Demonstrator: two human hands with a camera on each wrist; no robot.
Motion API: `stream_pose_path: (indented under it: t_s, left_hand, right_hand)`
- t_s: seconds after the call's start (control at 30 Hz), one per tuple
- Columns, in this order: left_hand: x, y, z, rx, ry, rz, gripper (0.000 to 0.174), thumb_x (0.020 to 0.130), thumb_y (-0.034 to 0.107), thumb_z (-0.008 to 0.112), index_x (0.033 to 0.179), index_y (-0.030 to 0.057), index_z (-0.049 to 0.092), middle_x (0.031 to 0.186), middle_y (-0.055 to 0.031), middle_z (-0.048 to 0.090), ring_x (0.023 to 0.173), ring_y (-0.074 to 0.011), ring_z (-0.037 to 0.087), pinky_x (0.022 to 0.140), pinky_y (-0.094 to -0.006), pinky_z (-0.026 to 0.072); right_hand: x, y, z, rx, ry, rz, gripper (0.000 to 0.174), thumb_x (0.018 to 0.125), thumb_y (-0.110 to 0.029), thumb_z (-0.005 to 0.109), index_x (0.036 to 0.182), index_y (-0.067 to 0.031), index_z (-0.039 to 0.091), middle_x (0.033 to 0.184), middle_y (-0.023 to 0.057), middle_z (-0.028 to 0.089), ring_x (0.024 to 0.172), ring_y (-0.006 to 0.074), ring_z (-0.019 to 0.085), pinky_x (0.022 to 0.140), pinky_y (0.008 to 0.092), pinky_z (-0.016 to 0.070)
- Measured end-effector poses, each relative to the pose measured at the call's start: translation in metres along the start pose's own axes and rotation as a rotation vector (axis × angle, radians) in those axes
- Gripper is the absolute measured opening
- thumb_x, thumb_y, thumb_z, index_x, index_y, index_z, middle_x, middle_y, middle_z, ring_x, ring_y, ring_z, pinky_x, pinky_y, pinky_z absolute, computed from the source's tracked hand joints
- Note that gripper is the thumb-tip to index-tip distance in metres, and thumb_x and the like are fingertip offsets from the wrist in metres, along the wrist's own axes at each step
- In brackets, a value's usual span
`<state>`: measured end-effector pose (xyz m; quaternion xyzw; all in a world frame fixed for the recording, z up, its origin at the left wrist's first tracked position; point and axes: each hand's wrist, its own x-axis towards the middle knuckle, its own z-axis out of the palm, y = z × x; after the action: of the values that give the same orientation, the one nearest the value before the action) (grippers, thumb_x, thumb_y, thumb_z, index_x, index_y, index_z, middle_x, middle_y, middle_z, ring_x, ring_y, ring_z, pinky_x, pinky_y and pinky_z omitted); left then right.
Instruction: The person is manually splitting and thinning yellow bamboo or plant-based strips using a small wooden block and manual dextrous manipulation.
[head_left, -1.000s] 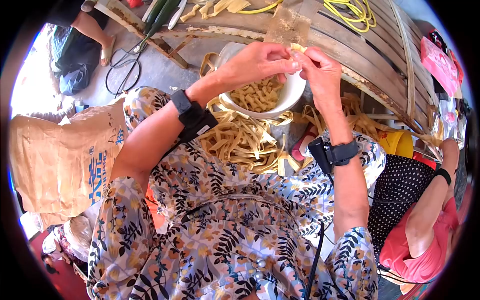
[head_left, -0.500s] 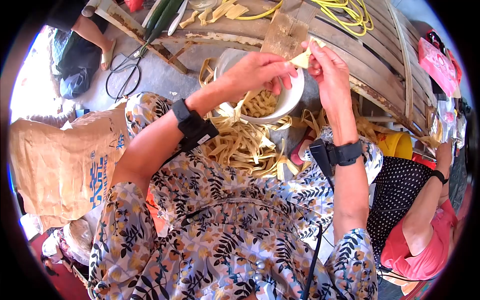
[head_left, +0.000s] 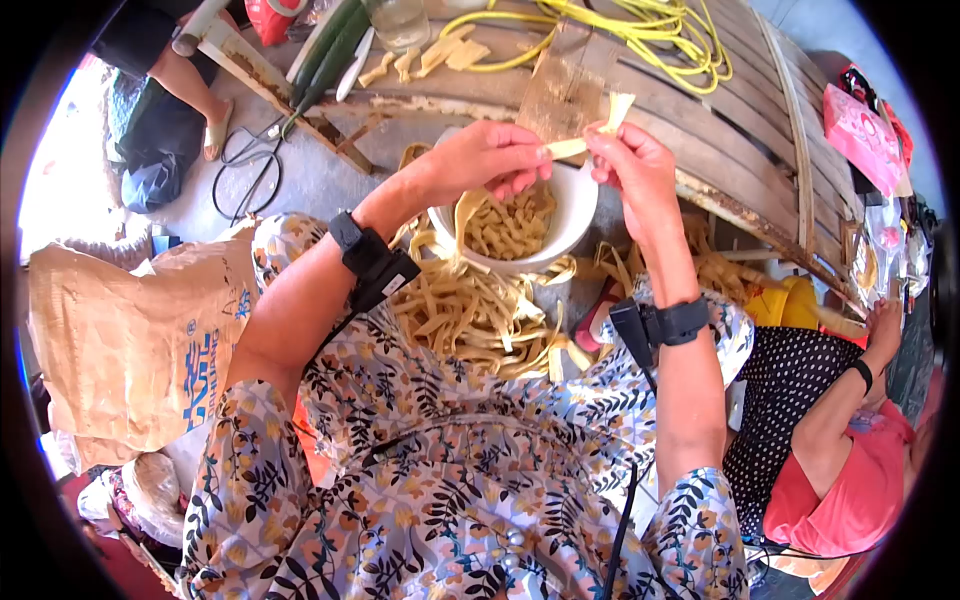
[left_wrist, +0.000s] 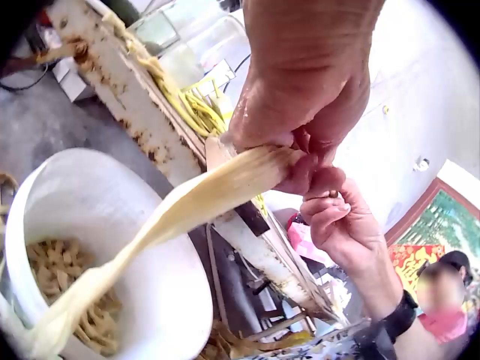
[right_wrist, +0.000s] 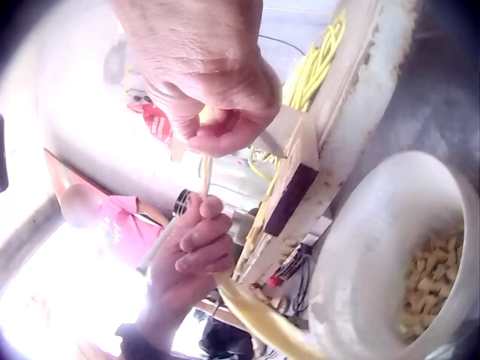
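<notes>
A long, flat, pale yellow strip point(head_left: 568, 149) stretches between both hands above the white bucket point(head_left: 574, 218). My left hand point(head_left: 488, 163) pinches it between thumb and fingers. My right hand point(head_left: 642, 180) pinches the other part, and a short frayed end sticks up past its fingertips. In the left wrist view, the strip's long tail point(left_wrist: 202, 196) hangs from the left hand across the bucket's mouth. Short knotted yellow pieces point(head_left: 508, 228) lie inside the bucket. A heap of loose strips point(head_left: 465, 310) spreads below it, close to the lap.
A slatted bench point(head_left: 765, 150) with a rusty edge runs along the far side. On it lie a coiled yellow cord point(head_left: 690, 50), dark green cucumber-like vegetables point(head_left: 328, 55) and a wooden board point(head_left: 560, 95). A brown paper sack point(head_left: 140, 340) stands left; another person point(head_left: 850, 470) sits right.
The hands were close together, then drew slightly apart with the strip's wide end between them. Now the strip is pulled straight between them, its end pointing up from the right hand. The view shifted.
</notes>
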<state>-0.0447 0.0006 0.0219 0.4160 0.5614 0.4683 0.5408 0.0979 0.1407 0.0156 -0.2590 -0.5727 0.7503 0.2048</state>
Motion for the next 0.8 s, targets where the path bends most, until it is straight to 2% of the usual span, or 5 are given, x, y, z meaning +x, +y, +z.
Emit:
stream_pose_path:
  t_s: [0.13, 0.2, 0.37, 0.6, 0.8]
  left_hand:
    - [0.009, 0.003, -0.014, 0.059, 0.116, 0.146, 0.023, 0.089, 0.021, 0.047, 0.087, 0.0015, 0.058, 0.063, 0.0033, 0.047, 0.058, -0.0046, 0.042, 0.055, -0.0182, 0.0354]
    - [0.022, 0.012, -0.022, 0.089, 0.235, 0.165, 0.022, 0.088, 0.021, 0.048, 0.087, 0.0015, 0.059, 0.063, 0.0036, 0.046, 0.057, -0.0044, 0.041, 0.054, -0.0182, 0.035]
    - [0.059, 0.003, -0.043, 0.075, 0.455, 0.207, 0.018, 0.085, 0.019, 0.053, 0.082, 0.0026, 0.061, 0.063, 0.0048, 0.047, 0.055, -0.0024, 0.038, 0.049, -0.0166, 0.0303]
    - [0.078, -0.006, -0.055, 0.142, 0.504, 0.216, 0.017, 0.084, 0.017, 0.053, 0.078, 0.0041, 0.061, 0.058, 0.0056, 0.045, 0.053, -0.0023, 0.036, 0.047, -0.0181, 0.0276]
    - [0.083, -0.007, -0.052, 0.172, 0.536, 0.221, 0.016, 0.083, 0.017, 0.053, 0.076, 0.0042, 0.061, 0.059, 0.0054, 0.046, 0.053, -0.0028, 0.038, 0.048, -0.0182, 0.029]
  right_hand:
    - [0.02, -0.016, -0.017, -0.005, 0.123, -0.083, 0.015, 0.076, -0.011, 0.065, 0.087, -0.0014, 0.062, 0.071, 0.0005, 0.058, 0.056, 0.0042, 0.05, 0.05, 0.0168, 0.0448]
    - [0.032, -0.02, -0.019, 0.022, 0.164, -0.113, 0.015, 0.077, -0.011, 0.064, 0.088, -0.0007, 0.062, 0.072, 0.0024, 0.06, 0.059, 0.0069, 0.055, 0.053, 0.018, 0.048]
    - [0.065, -0.003, -0.011, 0.17, 0.208, -0.19, 0.011, 0.078, -0.009, 0.062, 0.086, 0.0001, 0.061, 0.072, 0.0036, 0.059, 0.06, 0.0088, 0.055, 0.054, 0.0202, 0.0483]
    - [0.077, 0.002, -0.006, 0.237, 0.26, -0.184, 0.011, 0.078, -0.009, 0.063, 0.083, 0.0001, 0.061, 0.07, 0.0031, 0.058, 0.059, 0.0084, 0.053, 0.053, 0.0192, 0.047]
    - [0.081, 0.008, -0.01, 0.253, 0.264, -0.17, 0.011, 0.077, -0.01, 0.064, 0.083, -0.0005, 0.06, 0.072, 0.0029, 0.058, 0.059, 0.0075, 0.053, 0.053, 0.0184, 0.0469]
